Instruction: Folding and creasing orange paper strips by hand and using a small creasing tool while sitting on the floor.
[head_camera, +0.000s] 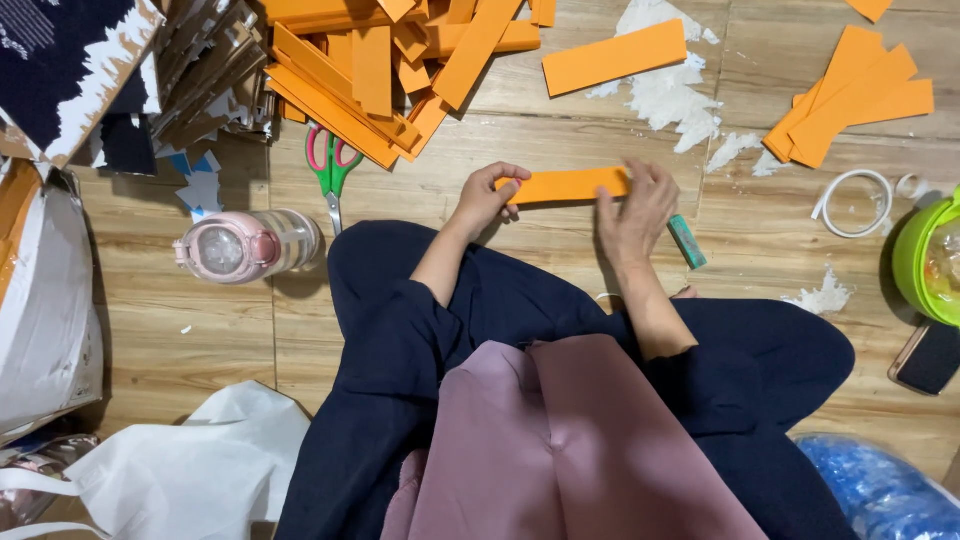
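The left hand (487, 198) pinches the left end of an orange paper strip (568, 185), fingers curled shut on it; the right hand (636, 212) lies on its right end, fingers spread flat; the strip sits on the wooden floor (500, 140) just beyond the knees; a green tube (687, 242) lies beside the right hand; scissors (331, 165) and an orange strip pile (370, 70) crowd the left; bare boards lie ahead
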